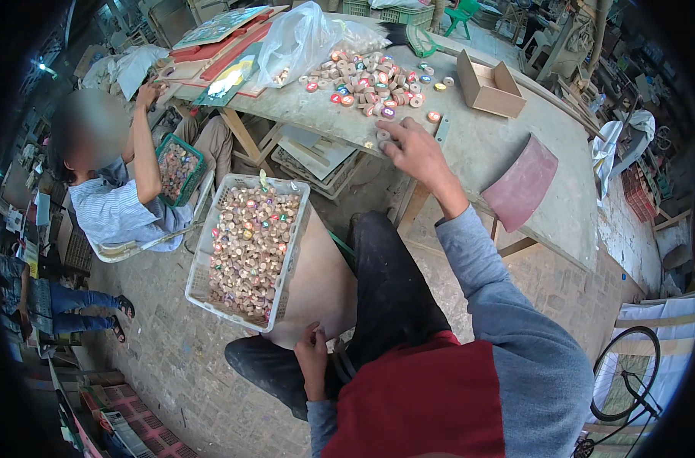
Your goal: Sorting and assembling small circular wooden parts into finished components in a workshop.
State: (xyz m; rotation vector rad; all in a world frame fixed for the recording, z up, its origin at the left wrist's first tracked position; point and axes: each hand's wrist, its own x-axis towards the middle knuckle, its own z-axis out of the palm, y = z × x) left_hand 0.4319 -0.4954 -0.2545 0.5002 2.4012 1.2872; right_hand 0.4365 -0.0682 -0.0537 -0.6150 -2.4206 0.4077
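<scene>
At the near edge of the table, my right hand reaches over loose wooden discs. Its thumb and index finger close around one small wooden disc. Just beyond lies a heap of wooden discs, many with coloured round faces in red, blue, purple or green. My left hand rests low by my lap with curled fingers pressed together; whatever they may hold is too small to make out. Beside it stands a white plastic basket filled with similar small discs.
An open wooden box and a curved maroon board lie on the table. A clear plastic bag sits by the heap. To the left, a seated person has a green basket of discs.
</scene>
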